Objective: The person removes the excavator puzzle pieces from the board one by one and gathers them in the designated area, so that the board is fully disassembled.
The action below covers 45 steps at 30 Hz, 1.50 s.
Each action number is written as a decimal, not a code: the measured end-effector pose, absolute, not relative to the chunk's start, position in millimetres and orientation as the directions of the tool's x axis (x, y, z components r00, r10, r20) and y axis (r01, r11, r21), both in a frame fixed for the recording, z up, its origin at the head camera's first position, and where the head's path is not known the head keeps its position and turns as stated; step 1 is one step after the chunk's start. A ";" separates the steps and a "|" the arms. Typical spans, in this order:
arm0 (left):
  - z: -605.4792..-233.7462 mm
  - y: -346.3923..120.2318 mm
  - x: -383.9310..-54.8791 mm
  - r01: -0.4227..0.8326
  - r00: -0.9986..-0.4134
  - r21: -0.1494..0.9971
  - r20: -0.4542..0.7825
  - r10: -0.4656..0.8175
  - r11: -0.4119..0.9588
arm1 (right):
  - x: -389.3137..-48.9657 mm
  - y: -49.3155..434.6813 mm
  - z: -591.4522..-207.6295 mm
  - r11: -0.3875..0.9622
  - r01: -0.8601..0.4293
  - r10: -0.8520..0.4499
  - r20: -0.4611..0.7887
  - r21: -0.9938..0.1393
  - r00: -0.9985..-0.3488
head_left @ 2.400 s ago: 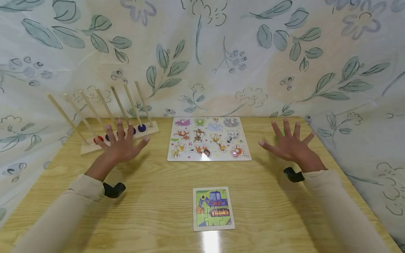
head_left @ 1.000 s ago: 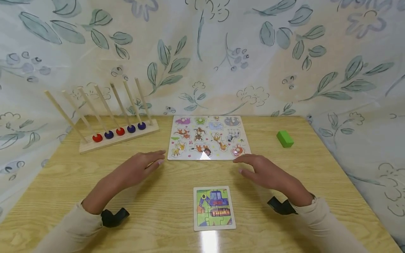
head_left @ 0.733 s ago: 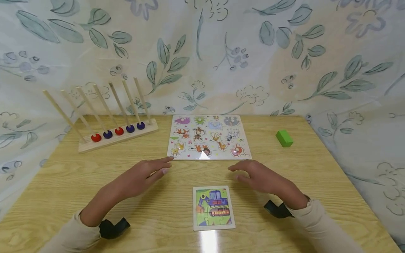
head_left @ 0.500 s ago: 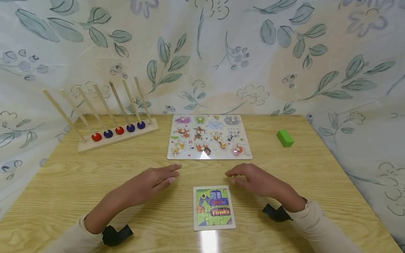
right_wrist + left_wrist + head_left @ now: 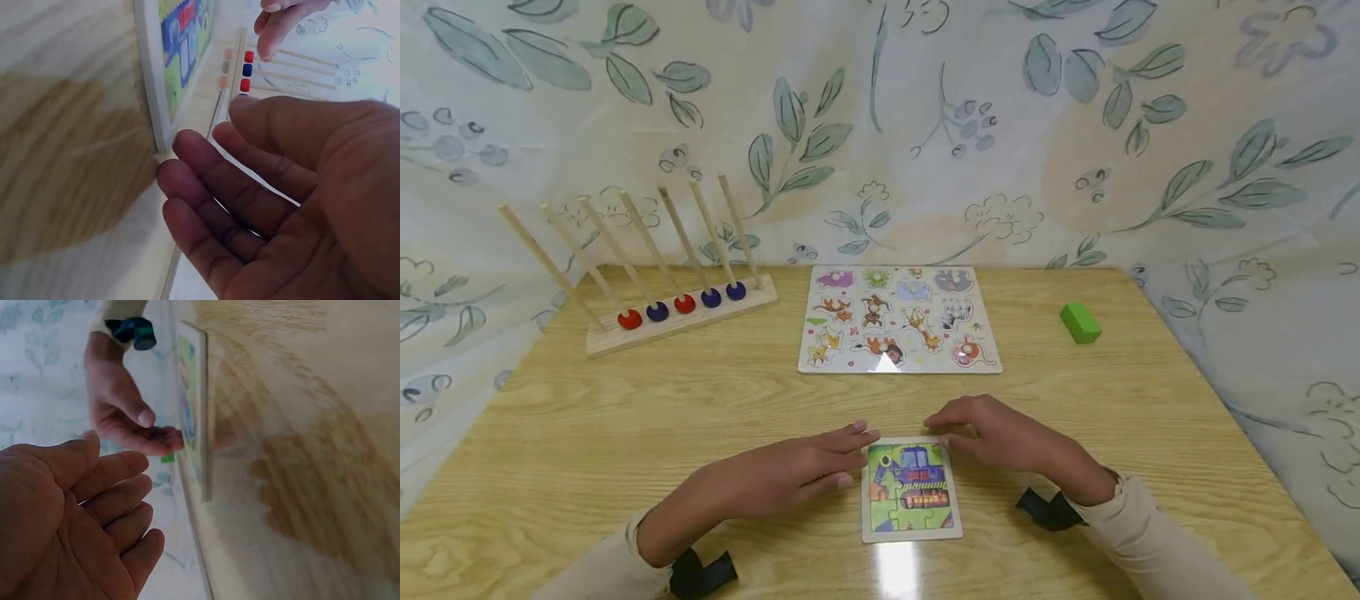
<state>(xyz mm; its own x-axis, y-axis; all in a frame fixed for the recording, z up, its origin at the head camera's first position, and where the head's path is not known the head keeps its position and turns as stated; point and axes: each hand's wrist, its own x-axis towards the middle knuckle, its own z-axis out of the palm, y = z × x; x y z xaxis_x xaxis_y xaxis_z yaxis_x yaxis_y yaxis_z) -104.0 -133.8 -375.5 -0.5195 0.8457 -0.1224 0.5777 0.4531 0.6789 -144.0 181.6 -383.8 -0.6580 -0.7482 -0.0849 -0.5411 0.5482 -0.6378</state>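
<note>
A small square jigsaw puzzle [image 5: 913, 492] with a blue excavator picture lies flat on the table in front of me. My left hand [image 5: 782, 477] is at its upper left corner, fingers extended and slightly bent, thumb beside the left edge. Across from it, my right hand [image 5: 1009, 437] hovers by the upper right corner with loosely bent fingers. Neither hand grips anything. In the right wrist view the fingertips [image 5: 181, 178] are close to the puzzle frame [image 5: 150, 69]; whether they touch it I cannot tell. The left wrist view shows the puzzle edge-on [image 5: 203, 412], apart from the left fingers.
Behind the puzzle lies a white animal peg board [image 5: 831, 367]. A wooden stand [image 5: 606, 340] with upright rods and red and blue beads is at the back left. A green block [image 5: 1081, 323] sits at the back right. A floral cloth [image 5: 880, 125] hangs behind the table.
Both hands, first spread wide apart over the table, have come inward and nearer to me, to the small puzzle's two upper corners. The puzzle has not visibly moved on the table.
</note>
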 end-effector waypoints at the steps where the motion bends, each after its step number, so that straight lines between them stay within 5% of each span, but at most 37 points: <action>1: -376.5 -132.0 -104.4 0.583 -0.512 0.676 -0.125 0.850 0.451 | -143.9 181.0 -384.4 0.542 -0.545 -0.753 -0.081 -0.639 -0.654; 24: -390.5 -112.0 -106.2 0.727 -0.227 0.637 -0.130 0.965 0.257 | -140.4 171.1 -386.2 0.561 -0.609 -0.755 -0.045 -0.560 -0.654; 38: -392.1 -111.6 -106.9 0.783 -0.363 0.498 -0.121 0.924 0.373 | -141.5 163.5 -385.1 0.565 -0.647 -0.749 0.008 -0.512 -0.662; 45: -393.0 -112.8 -105.5 0.787 -0.374 0.488 -0.106 0.921 0.376 | -145.9 148.3 -384.0 0.536 -0.659 -0.776 0.000 -0.528 -0.631</action>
